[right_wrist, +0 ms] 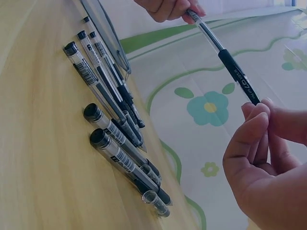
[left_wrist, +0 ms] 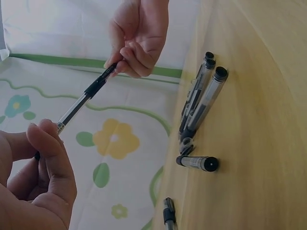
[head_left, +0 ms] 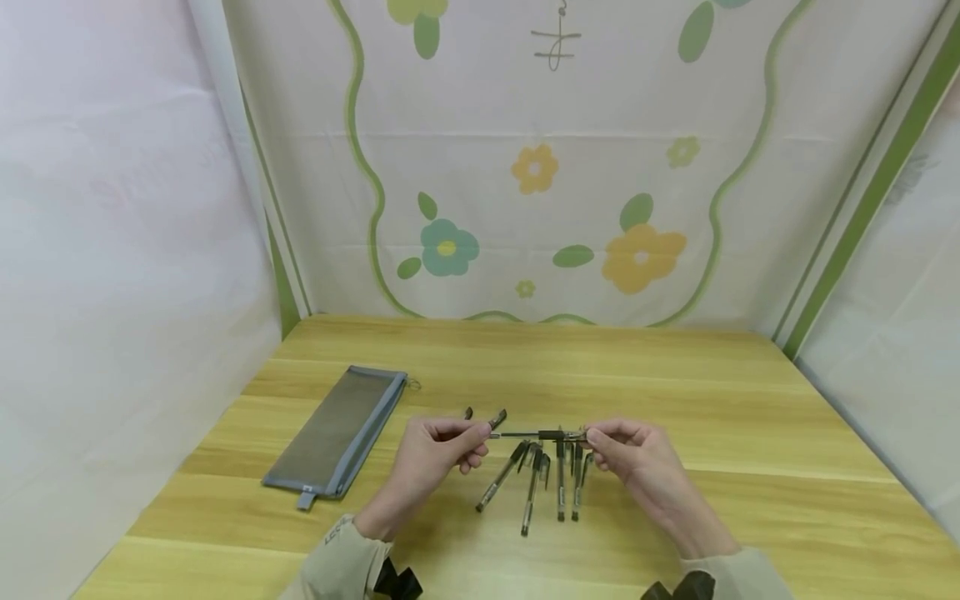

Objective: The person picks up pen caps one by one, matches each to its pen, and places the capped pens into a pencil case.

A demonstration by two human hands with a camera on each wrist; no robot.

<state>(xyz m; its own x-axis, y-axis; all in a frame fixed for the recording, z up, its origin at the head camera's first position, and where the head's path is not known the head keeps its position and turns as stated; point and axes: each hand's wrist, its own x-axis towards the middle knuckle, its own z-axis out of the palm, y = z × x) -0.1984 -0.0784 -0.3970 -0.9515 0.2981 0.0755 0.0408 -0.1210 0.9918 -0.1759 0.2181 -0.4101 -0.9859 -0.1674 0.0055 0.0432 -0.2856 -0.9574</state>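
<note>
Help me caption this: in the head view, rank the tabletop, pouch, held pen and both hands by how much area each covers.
1. Tabletop
2. Pouch
3. Left hand and right hand: too alike to rank
4. Held pen

A pale yellow wooden table [head_left: 675, 375] fills the lower part of the head view, its grain running from side to side; behind it rises a white back wall [head_left: 480, 108], lightly creased like cloth; a wavy green line [head_left: 351, 92] frames printed flowers, among them a teal flower [head_left: 457, 258], a large orange flower [head_left: 660, 254] and a smaller orange flower [head_left: 535, 154], with green leaves [head_left: 573, 256] between; a plain white left wall [head_left: 127, 208] and a right wall [head_left: 907, 317] close the sides; a green stripe [head_left: 873, 192] edges the right corner; the light is soft and even.
</note>
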